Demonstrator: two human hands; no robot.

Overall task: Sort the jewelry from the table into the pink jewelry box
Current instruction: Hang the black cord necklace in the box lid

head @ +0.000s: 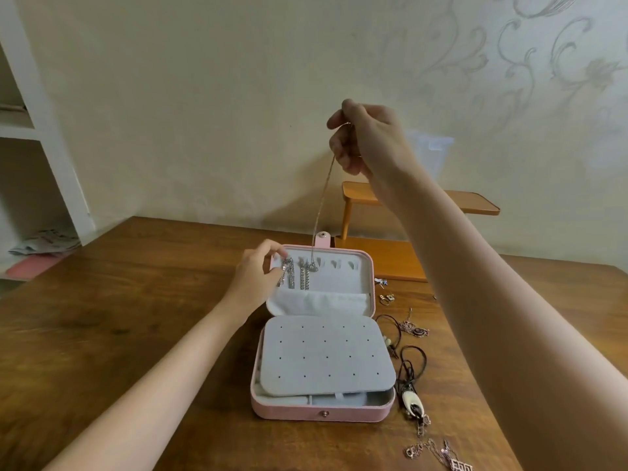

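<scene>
- Jewelry (413, 372) lies on the table (136, 317) just right of the box, strung out in a line from near to far: a rose-gold chain with a square pendant (457, 465) cut by the bottom edge, a white oval pendant (411, 401) on a black cord, a beaded cord (389, 338), a dark pendant (419, 331), a ring (387, 298) and a small piece (381, 282) too small to make out.
- Box (306, 414) stands open in the middle of the table, snap front nearest, hinge across, lid (370, 287) tilted up at the far side. One grey perforated pad (326, 355) covers most of the base; the compartments under it show only along the near edge.
- Inside the lid, two silver chains (295, 275) hang from the hooks; three further hooks show bare. A pocket (323, 302) runs below.
- Left hand (258, 277) is at the lid's left corner, fingers curled, pinching the leftmost chain.
- Thin chain (321, 212) hangs almost upright, its lower end at the third hook.
- Right hand (368, 141) is raised high, fingers closed, pinching that chain's top; its arm hides part of the stand (475, 202) behind.
</scene>
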